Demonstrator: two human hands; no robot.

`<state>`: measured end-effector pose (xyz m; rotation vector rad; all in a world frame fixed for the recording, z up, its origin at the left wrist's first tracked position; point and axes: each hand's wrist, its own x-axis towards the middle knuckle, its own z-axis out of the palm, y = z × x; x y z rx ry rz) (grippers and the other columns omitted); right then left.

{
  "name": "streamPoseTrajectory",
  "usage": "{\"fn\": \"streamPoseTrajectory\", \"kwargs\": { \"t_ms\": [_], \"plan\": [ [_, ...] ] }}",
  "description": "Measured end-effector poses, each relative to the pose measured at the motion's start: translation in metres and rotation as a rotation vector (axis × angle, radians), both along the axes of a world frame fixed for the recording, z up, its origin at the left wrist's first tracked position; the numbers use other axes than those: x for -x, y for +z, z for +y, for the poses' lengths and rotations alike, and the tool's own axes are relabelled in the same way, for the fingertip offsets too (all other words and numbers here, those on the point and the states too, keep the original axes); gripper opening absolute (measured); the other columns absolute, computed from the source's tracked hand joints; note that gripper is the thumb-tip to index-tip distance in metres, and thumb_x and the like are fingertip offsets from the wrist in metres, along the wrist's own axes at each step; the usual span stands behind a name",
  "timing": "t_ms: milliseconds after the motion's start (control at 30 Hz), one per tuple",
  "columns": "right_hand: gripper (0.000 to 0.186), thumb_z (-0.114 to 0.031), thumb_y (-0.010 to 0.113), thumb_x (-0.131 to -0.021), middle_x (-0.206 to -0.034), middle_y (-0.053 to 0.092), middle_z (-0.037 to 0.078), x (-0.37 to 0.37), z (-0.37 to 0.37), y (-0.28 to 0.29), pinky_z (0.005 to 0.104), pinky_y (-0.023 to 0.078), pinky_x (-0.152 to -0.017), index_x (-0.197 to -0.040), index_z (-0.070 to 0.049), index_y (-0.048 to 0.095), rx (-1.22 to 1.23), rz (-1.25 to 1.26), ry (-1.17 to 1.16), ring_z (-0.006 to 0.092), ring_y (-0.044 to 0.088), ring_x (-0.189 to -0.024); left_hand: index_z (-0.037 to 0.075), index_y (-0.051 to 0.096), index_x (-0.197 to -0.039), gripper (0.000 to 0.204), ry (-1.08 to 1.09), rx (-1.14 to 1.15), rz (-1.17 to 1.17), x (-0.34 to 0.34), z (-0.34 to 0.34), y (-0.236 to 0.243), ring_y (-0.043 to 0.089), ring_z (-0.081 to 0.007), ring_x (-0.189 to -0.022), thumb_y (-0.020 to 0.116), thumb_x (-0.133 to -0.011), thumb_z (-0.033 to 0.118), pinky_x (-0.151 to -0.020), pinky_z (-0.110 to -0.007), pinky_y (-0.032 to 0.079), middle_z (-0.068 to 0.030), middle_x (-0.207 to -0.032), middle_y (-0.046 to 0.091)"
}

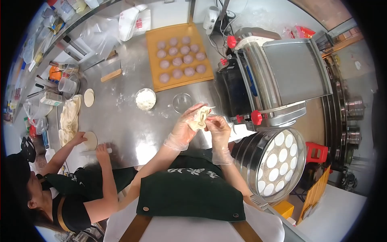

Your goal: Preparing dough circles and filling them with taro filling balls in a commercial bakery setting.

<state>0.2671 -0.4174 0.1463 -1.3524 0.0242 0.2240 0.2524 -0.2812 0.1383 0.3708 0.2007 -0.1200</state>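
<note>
My left hand [187, 127], in a clear plastic glove, cups a piece of pale folded dough [199, 117] near the table's middle. The fingers of my gloved right hand [218, 129] pinch the same dough from the right side; some filling may be inside, but I cannot make it out. Just behind the dough sits an empty-looking glass bowl [182, 103]. Left of that is a bowl of white powder or paste [145, 99]. Farther back, an orange board [179, 84] holds several purple balls.
A steel roller machine [292, 72] occupies the right. Below it stand stacked steamers [250, 161] with white paper rounds. At left, a co-worker [98, 203] rolls a dough round [90, 138] with a pin, beside pale dough [69, 121]. Knives and containers [66, 84] line the back left.
</note>
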Motion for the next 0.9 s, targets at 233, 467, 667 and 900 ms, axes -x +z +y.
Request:
{"fn": "streamPoseTrajectory", "kwargs": {
  "t_ms": [233, 467, 667, 900],
  "plan": [
    [0.021, -0.003, 0.067, -0.084, -0.086, 0.059, 0.003, -0.001, 0.015, 0.008, 0.0238, 0.048, -0.064, -0.103, -0.001, 0.057, 0.235, -0.161, -0.156, 0.0085, 0.055, -0.073, -0.004, 0.04, -0.136, 0.057, 0.118, -0.115, -0.033, 0.0, -0.016, 0.015, 0.045, -0.0271, -0.127, 0.058, -0.083, 0.004, -0.108, -0.039, 0.036, -0.0163, -0.138, 0.047],
    [0.024, -0.005, 0.062, -0.089, -0.1, 0.064, 0.006, -0.027, -0.016, 0.019, 0.024, 0.049, -0.071, -0.111, 0.002, 0.057, 0.042, 0.093, 0.217, 0.011, 0.06, -0.088, -0.005, 0.039, -0.137, 0.057, 0.002, -0.161, -0.12, -0.005, -0.015, 0.018, 0.047, -0.0273, -0.126, 0.057, -0.084, 0.005, -0.108, -0.039, 0.036, -0.0168, -0.138, 0.047],
    [0.02, 0.001, 0.068, -0.083, -0.09, 0.066, 0.005, -0.036, -0.033, 0.054, 0.024, 0.05, -0.07, -0.103, 0.002, 0.061, 0.252, -0.111, -0.006, 0.0093, 0.061, -0.079, 0.002, 0.027, -0.146, 0.067, -0.011, -0.222, -0.106, -0.013, -0.04, 0.037, 0.031, -0.0253, -0.138, 0.059, -0.089, 0.015, -0.111, -0.039, 0.028, -0.0111, -0.151, 0.029],
    [0.02, -0.005, 0.068, -0.08, -0.084, 0.069, 0.011, -0.183, -0.13, 0.169, 0.0296, 0.051, -0.07, -0.1, -0.001, 0.066, 0.996, -0.449, -0.335, 0.0153, 0.065, -0.077, 0.007, 0.026, -0.147, 0.066, -0.131, -0.323, -0.132, -0.022, -0.034, 0.031, 0.031, -0.0291, -0.137, 0.054, -0.094, 0.035, -0.111, -0.043, 0.024, -0.0166, -0.151, 0.027]
  ]
}}
